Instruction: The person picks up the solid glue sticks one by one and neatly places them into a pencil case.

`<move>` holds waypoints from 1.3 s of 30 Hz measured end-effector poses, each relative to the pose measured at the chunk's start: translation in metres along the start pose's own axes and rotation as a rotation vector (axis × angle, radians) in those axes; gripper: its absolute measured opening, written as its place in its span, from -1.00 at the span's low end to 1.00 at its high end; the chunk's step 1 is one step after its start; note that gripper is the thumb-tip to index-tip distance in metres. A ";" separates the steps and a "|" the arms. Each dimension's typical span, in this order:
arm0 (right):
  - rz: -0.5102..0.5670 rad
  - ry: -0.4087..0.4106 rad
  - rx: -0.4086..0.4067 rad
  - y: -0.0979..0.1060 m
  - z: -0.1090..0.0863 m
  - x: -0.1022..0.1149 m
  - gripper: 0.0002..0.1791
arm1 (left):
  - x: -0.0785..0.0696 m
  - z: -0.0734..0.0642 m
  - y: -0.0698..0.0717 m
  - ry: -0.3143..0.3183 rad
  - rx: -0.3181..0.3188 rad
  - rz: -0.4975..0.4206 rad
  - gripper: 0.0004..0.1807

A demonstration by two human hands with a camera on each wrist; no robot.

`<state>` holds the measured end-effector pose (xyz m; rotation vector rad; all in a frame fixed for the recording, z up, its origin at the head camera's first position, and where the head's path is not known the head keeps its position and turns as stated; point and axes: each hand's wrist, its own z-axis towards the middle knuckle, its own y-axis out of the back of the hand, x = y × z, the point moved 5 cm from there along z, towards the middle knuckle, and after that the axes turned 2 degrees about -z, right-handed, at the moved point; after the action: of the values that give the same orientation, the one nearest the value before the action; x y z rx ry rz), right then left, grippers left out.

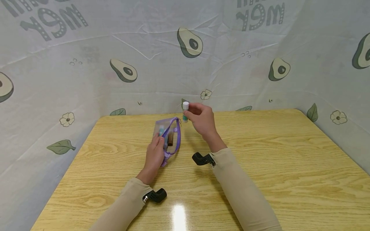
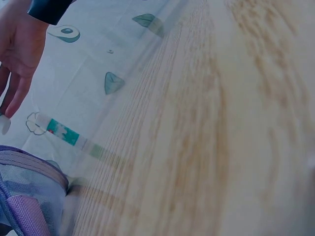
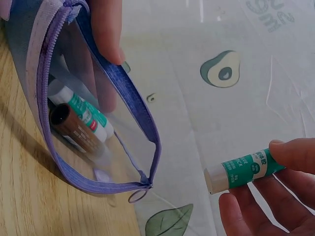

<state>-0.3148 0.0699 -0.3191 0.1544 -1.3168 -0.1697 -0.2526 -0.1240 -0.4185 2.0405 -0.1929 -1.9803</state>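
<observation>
the right hand point(image 1: 203, 119) pinches the glue stick point(image 1: 185, 112) near upper centre of the head frame; long axis near vertical, white end uppermost. the left hand point(image 1: 155, 152) grips the mesh pouch point(image 1: 178, 138) at centre-left, zip mouth facing frame right. of the two hands, the right is nearer the stick — which sits outside the mouth, above and just right of it. inside the pouch: a brown tube point(image 3: 78, 132) and a second stick point(image 3: 81, 107).
</observation>
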 end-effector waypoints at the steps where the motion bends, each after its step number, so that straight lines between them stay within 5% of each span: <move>1: 0.005 0.002 0.002 -0.001 0.000 0.000 -0.61 | 0.000 0.000 0.000 0.002 0.003 0.003 -0.44; 22: 0.045 -0.005 0.034 -0.014 -0.005 0.001 -0.62 | -0.003 -0.001 0.000 -0.003 -0.016 0.013 -0.54; 39: -0.126 -0.066 0.048 -0.020 -0.002 -0.022 -0.64 | -0.004 -0.001 0.001 0.008 -0.017 0.008 -0.48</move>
<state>-0.3188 0.0554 -0.3441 0.2746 -1.3777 -0.2520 -0.2516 -0.1236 -0.4148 2.0333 -0.1823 -1.9622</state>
